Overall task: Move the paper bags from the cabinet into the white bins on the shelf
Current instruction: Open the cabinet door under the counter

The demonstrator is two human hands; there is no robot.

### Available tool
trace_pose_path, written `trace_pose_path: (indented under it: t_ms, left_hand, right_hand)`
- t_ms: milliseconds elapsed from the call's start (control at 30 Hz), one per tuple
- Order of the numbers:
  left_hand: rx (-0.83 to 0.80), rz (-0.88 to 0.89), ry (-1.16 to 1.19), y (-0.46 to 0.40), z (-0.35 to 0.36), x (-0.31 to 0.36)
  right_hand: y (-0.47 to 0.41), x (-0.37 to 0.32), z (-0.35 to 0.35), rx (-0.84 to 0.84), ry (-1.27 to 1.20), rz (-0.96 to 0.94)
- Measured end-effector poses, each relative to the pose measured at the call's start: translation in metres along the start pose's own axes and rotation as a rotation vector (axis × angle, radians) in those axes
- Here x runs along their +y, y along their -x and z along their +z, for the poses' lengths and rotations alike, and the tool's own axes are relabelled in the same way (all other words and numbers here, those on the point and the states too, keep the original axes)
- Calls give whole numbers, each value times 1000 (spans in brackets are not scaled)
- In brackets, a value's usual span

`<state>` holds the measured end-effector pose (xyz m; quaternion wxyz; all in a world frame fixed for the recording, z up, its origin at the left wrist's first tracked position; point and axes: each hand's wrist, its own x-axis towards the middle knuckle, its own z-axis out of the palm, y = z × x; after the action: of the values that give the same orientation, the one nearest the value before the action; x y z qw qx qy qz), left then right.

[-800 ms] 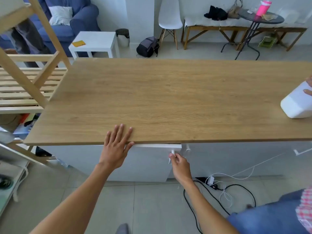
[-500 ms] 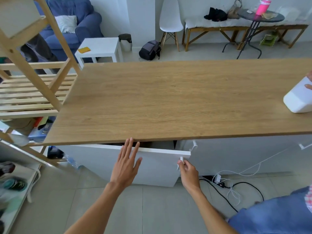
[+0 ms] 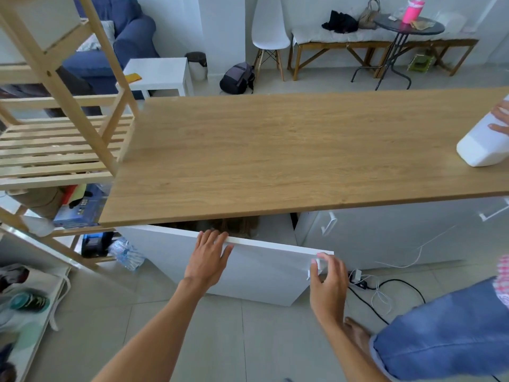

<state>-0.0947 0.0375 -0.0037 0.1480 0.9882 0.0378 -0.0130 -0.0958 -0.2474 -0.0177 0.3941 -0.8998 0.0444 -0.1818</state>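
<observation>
Right hand (image 3: pixel 327 282) pinches the small white handle (image 3: pixel 314 268) at the free corner of the white cabinet door (image 3: pixel 256 268), which stands partly swung out. Left hand (image 3: pixel 208 257) rests with relaxed, straight fingers over the door's top edge. Just beyond the left fingertips, in the dark opening under the wooden countertop (image 3: pixel 289 155), brown crumpled shapes, probably the paper bags (image 3: pixel 234 226), are largely hidden. Judged light, soft and easily torn or crushed, they are best taken by the folded top or handles, if any. Far to the right of both hands, another person's hand (image 3: pixel 500 122) holds a white bin (image 3: pixel 482 144) on the countertop. A slatted wooden shelf (image 3: pixel 55 150) stands left of the hands above a tiled floor (image 3: pixel 248 340).
</observation>
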Motion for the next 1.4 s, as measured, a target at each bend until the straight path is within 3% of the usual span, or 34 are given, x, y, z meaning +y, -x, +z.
trace_pose_path:
  t_ms: [100,200,400,600,733,1033,1133,1400]
  left_hand:
    - [-1,1,37,-1,-1,-2]
    - [-20,22,35,1,1,-8]
    - [-46,76,30,13,-2,-15]
    - [-87,158,59,46,-8,-30]
    - [-123,162,16,75,-17,-53]
    - [-166,-97,-77,111,-35,-110]
    - [-182,-118,-55,122,-38,-119]
    - [-225,-153,-42,154,-46,-140]
  right_hand:
    - [-24,-15,12,-281,264,-289]
    - [-35,-25,25,-538,345,-379]
    - [-15,-33,20,-468,340,-387]
    - [29,-40,-4,-521,362,-452]
    - [63,-50,-17,-613,417,-559]
    - [137,-88,13,-933,412,-1013]
    - [157,-102,22,-1092,367,-965]
    - [189,-136,40,-1208,292,-959]
